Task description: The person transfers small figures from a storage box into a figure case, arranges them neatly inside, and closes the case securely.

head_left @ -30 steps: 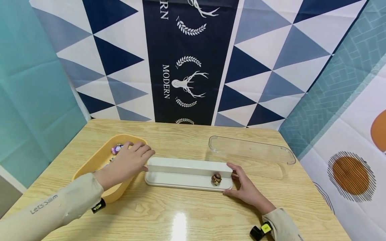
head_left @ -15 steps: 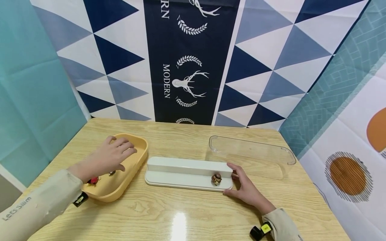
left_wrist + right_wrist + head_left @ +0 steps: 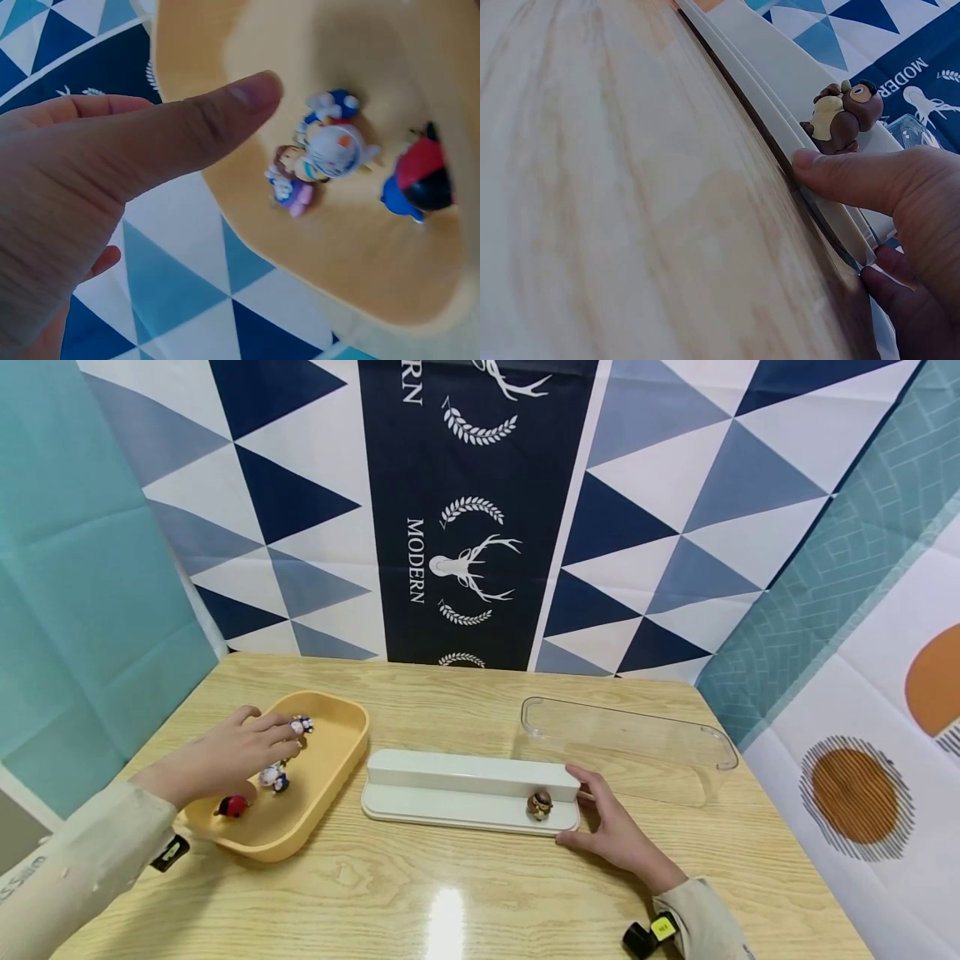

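My left hand (image 3: 228,756) hovers with loosely bent fingers over the yellow-orange tray (image 3: 324,804), holding nothing. Small toy figurines lie in the tray: a red-and-black one (image 3: 233,807), a blue-and-white one (image 3: 274,777), and another blue-and-white one (image 3: 303,724) near the fingertips. The left wrist view also has a brown-haired figurine (image 3: 289,180) beside a white-headed one (image 3: 336,150). My right hand (image 3: 609,828) grips the right end of a white stepped display base (image 3: 442,812), thumb at the front and fingers behind. A brown owl-like figurine (image 3: 538,805) stands on its lower step, near that hand.
A transparent long cover (image 3: 626,745) stands behind and to the right of the base. The wooden table (image 3: 390,893) meets a patterned cloth backdrop (image 3: 465,568) at the back. Cloths also hang at both sides.
My left hand has moved left from beside the base's left end to over the tray, bringing more figurines into view. The right hand, the base and the owl-like figurine stay put.
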`<state>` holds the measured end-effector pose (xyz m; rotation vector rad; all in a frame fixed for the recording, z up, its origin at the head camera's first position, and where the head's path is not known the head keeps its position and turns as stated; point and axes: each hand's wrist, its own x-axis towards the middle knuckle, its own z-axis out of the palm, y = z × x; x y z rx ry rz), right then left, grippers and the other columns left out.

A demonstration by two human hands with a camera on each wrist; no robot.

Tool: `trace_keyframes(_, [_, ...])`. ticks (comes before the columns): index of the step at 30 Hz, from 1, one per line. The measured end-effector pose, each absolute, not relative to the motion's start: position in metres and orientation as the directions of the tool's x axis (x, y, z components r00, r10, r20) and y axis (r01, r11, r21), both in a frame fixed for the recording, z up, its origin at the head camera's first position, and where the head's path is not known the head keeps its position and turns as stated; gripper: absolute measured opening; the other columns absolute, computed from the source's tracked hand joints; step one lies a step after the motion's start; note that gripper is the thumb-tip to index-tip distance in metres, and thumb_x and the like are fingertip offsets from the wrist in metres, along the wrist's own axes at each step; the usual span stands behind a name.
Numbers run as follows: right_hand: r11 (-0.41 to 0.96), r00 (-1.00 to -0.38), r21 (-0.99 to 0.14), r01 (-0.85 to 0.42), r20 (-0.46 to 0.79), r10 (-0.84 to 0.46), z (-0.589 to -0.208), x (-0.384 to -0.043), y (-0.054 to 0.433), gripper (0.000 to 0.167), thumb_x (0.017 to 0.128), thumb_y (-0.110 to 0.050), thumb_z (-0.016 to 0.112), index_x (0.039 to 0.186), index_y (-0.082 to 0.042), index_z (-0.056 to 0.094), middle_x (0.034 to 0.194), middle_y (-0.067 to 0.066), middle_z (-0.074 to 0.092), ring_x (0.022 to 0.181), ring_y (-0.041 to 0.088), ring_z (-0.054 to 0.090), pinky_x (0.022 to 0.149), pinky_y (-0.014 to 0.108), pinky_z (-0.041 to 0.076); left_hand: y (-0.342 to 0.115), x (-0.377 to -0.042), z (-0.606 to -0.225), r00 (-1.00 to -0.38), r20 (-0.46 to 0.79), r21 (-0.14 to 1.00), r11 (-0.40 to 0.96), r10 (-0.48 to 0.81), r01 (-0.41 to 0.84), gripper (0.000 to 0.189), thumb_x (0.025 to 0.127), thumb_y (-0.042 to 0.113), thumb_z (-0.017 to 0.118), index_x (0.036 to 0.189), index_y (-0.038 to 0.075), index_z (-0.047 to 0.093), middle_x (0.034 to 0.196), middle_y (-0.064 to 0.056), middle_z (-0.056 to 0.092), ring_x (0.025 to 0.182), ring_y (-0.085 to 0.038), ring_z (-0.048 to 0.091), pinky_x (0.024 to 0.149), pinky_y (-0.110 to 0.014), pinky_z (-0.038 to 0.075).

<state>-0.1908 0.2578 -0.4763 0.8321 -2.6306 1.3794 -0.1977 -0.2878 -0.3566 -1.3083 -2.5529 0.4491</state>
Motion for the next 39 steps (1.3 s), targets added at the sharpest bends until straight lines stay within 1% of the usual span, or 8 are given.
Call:
trace_keyframes(5, [0.461,-0.849,-0.736,-0.496,0.301,-0.434,-0.478,-0.191,0.259,0.097,0.076,-0.01,0.087,0.154,-0.008,0.029,0.146,0.016,0.039,0.128,0.035,0.047,0.106,0.043,0.041,-0.298,-0.195,-0.361,-0.604,0.008,-0.356,0.567,0.797,0.743,0.072,0.048,0.023,0.099,0.11,0.011,0.064,0.113,-0.01,0.062,0.108,-0.033,0.053,0.085,-0.055,0.043])
trace_keyframes(9, [0.463,-0.849,-0.733,-0.498,0.303,-0.433,-0.479,-0.192,0.26,0.098,0.076,-0.01,0.088,0.154,-0.009,0.029,0.145,0.016,0.039,0.129,0.033,0.047,0.107,0.04,0.041,-0.306,-0.196,-0.367,-0.601,-0.018,-0.372,0.553,0.799,0.746,0.072,0.044,0.025,0.1,0.107,0.014,0.066,0.105,-0.007,0.061,0.101,-0.031,0.053,0.083,-0.053,0.045])
trace_keyframes(14, [0.462,-0.855,-0.742,-0.486,0.294,-0.427,-0.479,-0.192,0.261,0.099,0.075,-0.01,0.088,0.154,-0.012,0.029,0.146,0.014,0.039,0.13,0.025,0.046,0.108,0.031,0.039,-0.311,-0.198,-0.376,-0.591,-0.06,-0.363,0.534,0.804,0.763,0.066,0.042,0.019,0.099,0.1,0.02,0.068,0.099,-0.003,0.06,0.099,-0.029,0.053,0.082,-0.05,0.044])
trace_keyframes(17, [0.461,-0.852,-0.74,-0.49,0.296,-0.431,-0.479,-0.192,0.26,0.098,0.076,-0.011,0.088,0.154,-0.012,0.029,0.147,0.014,0.039,0.129,0.024,0.046,0.108,0.036,0.04,-0.313,-0.199,-0.38,-0.573,-0.074,-0.369,0.511,0.816,0.776,0.064,0.041,0.019,0.098,0.097,0.024,0.067,0.095,0.001,0.058,0.095,-0.025,0.051,0.079,-0.046,0.043])
trace_keyframes(23, [0.451,-0.843,-0.735,-0.505,0.309,-0.441,-0.477,-0.191,0.259,0.096,0.077,-0.014,0.087,0.154,-0.012,0.029,0.147,0.016,0.039,0.128,0.031,0.047,0.105,0.051,0.04,-0.317,-0.202,-0.387,-0.522,-0.112,-0.395,0.444,0.845,0.804,0.061,0.039,0.022,0.097,0.091,0.027,0.065,0.088,0.006,0.053,0.087,-0.02,0.046,0.073,-0.039,0.039])
trace_keyframes(27, [0.445,-0.839,-0.735,-0.511,0.313,-0.446,-0.475,-0.19,0.259,0.097,0.078,-0.013,0.087,0.154,-0.011,0.028,0.147,0.015,0.038,0.127,0.031,0.047,0.104,0.053,0.04,-0.32,-0.205,-0.391,-0.497,-0.137,-0.395,0.413,0.857,0.821,0.058,0.038,0.02,0.095,0.086,0.034,0.067,0.086,0.009,0.053,0.084,-0.018,0.044,0.071,-0.038,0.037])
trace_keyframes(31, [0.443,-0.84,-0.74,-0.506,0.306,-0.448,-0.474,-0.189,0.258,0.097,0.078,-0.012,0.086,0.154,-0.011,0.028,0.147,0.016,0.038,0.128,0.032,0.046,0.104,0.052,0.04,-0.321,-0.207,-0.393,-0.497,-0.156,-0.382,0.412,0.854,0.827,0.053,0.039,0.016,0.092,0.076,0.039,0.063,0.083,0.011,0.053,0.081,-0.017,0.042,0.07,-0.037,0.036])
trace_keyframes(39, [0.455,-0.856,-0.755,-0.473,0.272,-0.439,-0.471,-0.189,0.257,0.095,0.079,-0.015,0.086,0.154,-0.011,0.028,0.145,0.016,0.039,0.13,0.034,0.044,0.106,0.052,0.038,-0.322,-0.207,-0.393,-0.504,-0.156,-0.313,0.442,0.849,0.841,0.048,0.042,0.012,0.091,0.068,0.037,0.058,0.081,0.015,0.051,0.077,-0.014,0.039,0.068,-0.036,0.035])
